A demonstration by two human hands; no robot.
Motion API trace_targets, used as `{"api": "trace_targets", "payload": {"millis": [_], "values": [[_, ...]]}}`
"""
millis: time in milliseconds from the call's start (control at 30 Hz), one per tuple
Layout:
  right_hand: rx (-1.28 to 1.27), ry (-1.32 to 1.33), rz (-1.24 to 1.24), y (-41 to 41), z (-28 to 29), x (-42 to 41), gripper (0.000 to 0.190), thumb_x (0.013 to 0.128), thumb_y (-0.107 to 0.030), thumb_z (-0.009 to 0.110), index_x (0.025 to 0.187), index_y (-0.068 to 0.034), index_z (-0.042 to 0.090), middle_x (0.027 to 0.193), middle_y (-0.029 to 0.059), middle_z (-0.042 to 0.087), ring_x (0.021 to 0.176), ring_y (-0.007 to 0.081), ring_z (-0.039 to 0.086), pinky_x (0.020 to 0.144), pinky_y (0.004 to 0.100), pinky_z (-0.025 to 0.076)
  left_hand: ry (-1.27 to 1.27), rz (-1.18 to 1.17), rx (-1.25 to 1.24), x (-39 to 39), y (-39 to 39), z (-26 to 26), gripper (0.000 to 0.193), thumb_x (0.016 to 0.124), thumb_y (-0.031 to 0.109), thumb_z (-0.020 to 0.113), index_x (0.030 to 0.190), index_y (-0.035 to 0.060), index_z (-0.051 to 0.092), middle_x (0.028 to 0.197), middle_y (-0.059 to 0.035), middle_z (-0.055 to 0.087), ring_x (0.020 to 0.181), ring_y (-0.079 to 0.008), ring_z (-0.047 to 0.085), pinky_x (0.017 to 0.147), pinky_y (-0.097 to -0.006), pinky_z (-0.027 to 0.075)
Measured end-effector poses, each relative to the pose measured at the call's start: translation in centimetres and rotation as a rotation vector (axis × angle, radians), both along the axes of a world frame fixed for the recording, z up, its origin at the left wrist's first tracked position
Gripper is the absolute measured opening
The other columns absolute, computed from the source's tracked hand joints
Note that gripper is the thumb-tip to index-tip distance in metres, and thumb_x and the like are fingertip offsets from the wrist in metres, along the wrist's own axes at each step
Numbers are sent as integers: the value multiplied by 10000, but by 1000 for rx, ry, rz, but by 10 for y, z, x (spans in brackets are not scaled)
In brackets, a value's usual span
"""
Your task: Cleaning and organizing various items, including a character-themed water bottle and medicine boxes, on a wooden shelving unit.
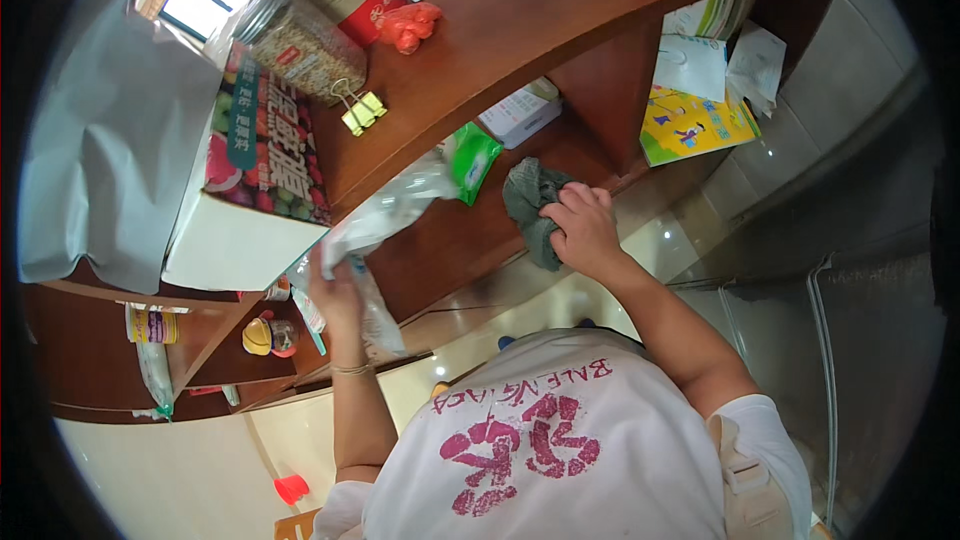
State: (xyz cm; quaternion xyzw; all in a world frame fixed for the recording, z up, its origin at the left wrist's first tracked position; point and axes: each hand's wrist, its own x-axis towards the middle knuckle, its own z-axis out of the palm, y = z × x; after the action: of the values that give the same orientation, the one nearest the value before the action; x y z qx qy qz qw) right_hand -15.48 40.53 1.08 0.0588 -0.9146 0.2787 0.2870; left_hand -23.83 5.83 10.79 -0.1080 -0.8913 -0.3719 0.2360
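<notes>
My right hand point(585, 229) grips a crumpled grey-green cloth point(534, 210) over the front of a brown wooden shelf board point(427, 255). To the left, my left hand point(335, 292) holds a clear and white plastic bag point(390, 202), its fingers partly hidden by the film. The bag stretches up toward a green plastic packet point(475, 163) lying on the same board. Behind that packet sits a white box point(521, 114) with print on it.
On the upper shelf point(525, 22) stand a jar of grains point(304, 45), a yellow binder clip point(364, 113), a knotted red plastic bag point(409, 26) and a fruit-printed carton point(262, 165). Booklets point(697, 124) fill the right compartment. Left shelves hold a small toy-like container point(270, 335). A red cup point(291, 489) lies on the floor.
</notes>
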Motion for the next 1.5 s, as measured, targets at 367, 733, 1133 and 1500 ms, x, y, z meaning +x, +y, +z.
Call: {"api": "trace_targets", "payload": {"millis": [367,733,1133,1500], "values": [[24,4,-27,-3,-3,-3,272,643,-112,624,913,-146,625,965,52,566,1084,261,493,889,454,340,119,211,1198,-17,-9,57,268,922,231,513,1088,28,567,1002,-104,590,980,-235,550,841,-386,454],[7,24,-38,-2,-9,-2,279,633,-107,619,910,-138,633,972,55,564,1079,264,493,884,453,336,-408,-197,-527,11,114,1,795,760,485,700,1350,36,411,1098,-251,614,906,-406,624,788,-434,501],[22,64,6,0,0,-1,303,622,-107,607,923,-138,627,979,74,563,1056,288,503,863,431,350,76,-268,-967,-51,205,-4,594,776,361,676,1298,129,517,1351,-91,472,1358,-254,290,1093,-600,154],[-220,-62,-36,6,1,-9,277,703,-154,565,959,-120,667,1020,108,616,1088,284,515,898,421,386,94,-268,-662,-47,122,-43,277,738,53,573,1002,47,658,1146,-185,613,1291,-330,404,1063,-591,215]]}}
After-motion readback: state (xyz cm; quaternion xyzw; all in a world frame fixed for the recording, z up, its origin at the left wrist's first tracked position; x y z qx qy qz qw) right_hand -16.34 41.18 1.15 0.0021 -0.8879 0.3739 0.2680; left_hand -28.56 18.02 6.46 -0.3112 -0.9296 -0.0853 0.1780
